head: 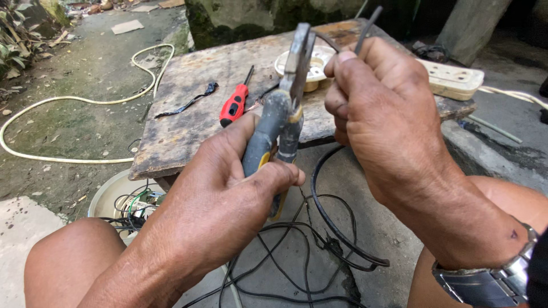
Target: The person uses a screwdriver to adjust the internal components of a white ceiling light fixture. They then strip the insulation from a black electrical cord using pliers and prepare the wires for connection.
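Left hand (228,188) is closed round the grey and yellow handles of a pair of pliers (288,97), whose metal jaws point up, nearly shut, above the front edge of the worn wooden surface (177,131). To the left of that surface lies open concrete ground with a pale hose (74,101) looping across it. Below the surface's front left corner a round pale tub (108,197) holds a tangle of thin wires. On the surface lie a strip of black insulation (188,104), a red-handled screwdriver (235,104), a round white fitting (315,64) and, at the right edge, a cream socket block (454,78). Right hand (382,108), fingers pinched shut, grips a black cable (337,222) just beside the plier jaws; the cable's end sticks up past the fingers and the rest loops down between the knees onto the ground.
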